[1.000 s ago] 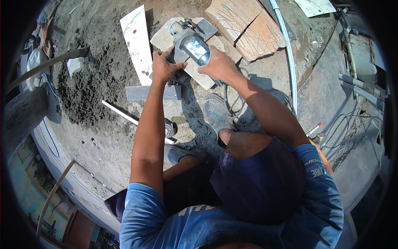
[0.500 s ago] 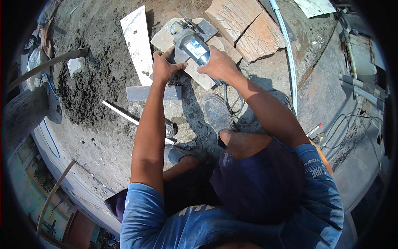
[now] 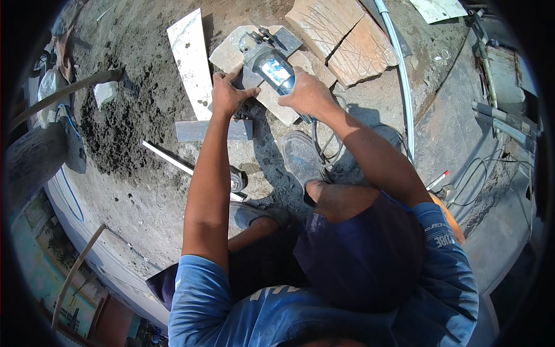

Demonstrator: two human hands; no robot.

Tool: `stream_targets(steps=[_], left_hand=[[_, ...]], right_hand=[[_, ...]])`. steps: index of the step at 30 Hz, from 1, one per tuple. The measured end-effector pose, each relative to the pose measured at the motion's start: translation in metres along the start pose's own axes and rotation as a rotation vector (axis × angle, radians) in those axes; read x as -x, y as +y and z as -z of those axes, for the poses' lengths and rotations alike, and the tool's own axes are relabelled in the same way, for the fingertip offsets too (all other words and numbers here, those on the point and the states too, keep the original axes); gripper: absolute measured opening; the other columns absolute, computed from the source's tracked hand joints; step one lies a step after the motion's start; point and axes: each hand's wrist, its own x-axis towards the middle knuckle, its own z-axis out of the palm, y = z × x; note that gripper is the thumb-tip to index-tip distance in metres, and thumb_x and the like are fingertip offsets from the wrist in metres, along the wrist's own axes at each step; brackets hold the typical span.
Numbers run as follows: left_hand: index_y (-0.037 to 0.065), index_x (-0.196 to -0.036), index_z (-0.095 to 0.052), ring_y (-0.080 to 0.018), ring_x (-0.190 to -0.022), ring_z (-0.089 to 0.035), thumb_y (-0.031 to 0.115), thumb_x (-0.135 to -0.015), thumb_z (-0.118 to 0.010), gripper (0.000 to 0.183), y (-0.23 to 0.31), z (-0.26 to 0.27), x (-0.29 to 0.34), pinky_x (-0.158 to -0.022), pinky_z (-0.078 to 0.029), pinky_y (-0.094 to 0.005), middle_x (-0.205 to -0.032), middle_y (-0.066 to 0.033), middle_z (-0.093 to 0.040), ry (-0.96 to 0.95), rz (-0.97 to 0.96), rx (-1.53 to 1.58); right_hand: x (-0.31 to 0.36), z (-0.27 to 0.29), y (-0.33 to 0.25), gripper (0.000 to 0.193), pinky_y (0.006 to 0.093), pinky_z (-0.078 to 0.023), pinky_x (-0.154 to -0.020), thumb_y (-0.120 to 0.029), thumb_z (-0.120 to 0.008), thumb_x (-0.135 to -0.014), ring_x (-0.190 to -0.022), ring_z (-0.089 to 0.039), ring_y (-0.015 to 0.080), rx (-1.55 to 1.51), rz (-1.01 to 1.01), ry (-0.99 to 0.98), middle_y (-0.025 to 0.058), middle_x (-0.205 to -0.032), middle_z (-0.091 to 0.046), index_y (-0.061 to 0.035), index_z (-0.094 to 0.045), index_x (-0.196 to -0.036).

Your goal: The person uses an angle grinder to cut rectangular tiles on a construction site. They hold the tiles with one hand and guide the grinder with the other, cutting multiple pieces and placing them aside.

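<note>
A grey and blue angle grinder point(image 3: 270, 61) lies across a pale stone tile point(image 3: 231, 52) on the dusty ground. My right hand point(image 3: 306, 92) is wrapped around the grinder's body. My left hand point(image 3: 228, 92) presses on the tile's near edge beside the grinder's head, fingers spread over the stone. The grinder's cable point(image 3: 321, 147) loops on the ground by my shoe point(image 3: 300, 156). The disc itself is hidden under the guard.
A long white tile strip point(image 3: 191, 55) lies left of the tile, a grey slab piece point(image 3: 214, 130) below my left hand. Scored wooden boards point(image 3: 347, 40) sit at the upper right beside a white pipe point(image 3: 402, 87). A dark mortar heap point(image 3: 121, 127) spreads at left.
</note>
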Motion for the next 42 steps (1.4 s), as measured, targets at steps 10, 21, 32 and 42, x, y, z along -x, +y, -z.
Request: stream_targets(steps=[10, 21, 32, 42], left_hand=[[0.022, -0.141, -0.064, -0.0370, -0.114, -0.060, 0.040, -0.059, -0.099, 0.091, 0.001, 0.000, 0.000, -0.101, -0.051, -0.0439, -0.127, -0.0193, -0.051, -0.013, 0.015, 0.008], [0.024, -0.143, -0.062, -0.0371, -0.114, -0.060, 0.040, -0.059, -0.098, 0.092, -0.004, -0.001, 0.000, -0.102, -0.051, -0.0435, -0.127, -0.0195, -0.051, -0.009, 0.002, -0.005], [0.025, -0.143, -0.062, -0.0373, -0.113, -0.061, 0.040, -0.058, -0.099, 0.093, 0.000, 0.000, 0.000, -0.101, -0.052, -0.0442, -0.127, -0.0197, -0.051, -0.004, -0.008, 0.021], [0.026, -0.143, -0.062, -0.0374, -0.113, -0.061, 0.040, -0.059, -0.098, 0.094, -0.002, 0.000, -0.001, -0.101, -0.052, -0.0444, -0.126, -0.0203, -0.052, -0.014, -0.008, -0.007]], right_hand=[[-0.001, 0.001, 0.000, 0.074, 0.0473, -0.053, -0.100, -0.033, -0.082, -0.074, -0.115, -0.066, 0.0403, 0.002, -0.004, -0.004, 0.0280, -0.119, -0.068, 0.0076, -0.052, -0.128], [0.004, 0.000, 0.004, 0.077, 0.0464, -0.053, -0.098, -0.033, -0.081, -0.073, -0.114, -0.067, 0.0404, 0.020, 0.005, 0.005, 0.0281, -0.118, -0.068, 0.0070, -0.051, -0.132], [0.007, 0.001, 0.008, 0.072, 0.0470, -0.053, -0.098, -0.034, -0.082, -0.073, -0.114, -0.067, 0.0407, 0.008, 0.012, 0.007, 0.0273, -0.118, -0.068, 0.0062, -0.054, -0.126], [0.006, 0.003, 0.009, 0.081, 0.0453, -0.054, -0.095, -0.032, -0.080, -0.071, -0.109, -0.068, 0.0408, 0.008, 0.017, -0.006, 0.0286, -0.114, -0.069, 0.0075, -0.051, -0.134]])
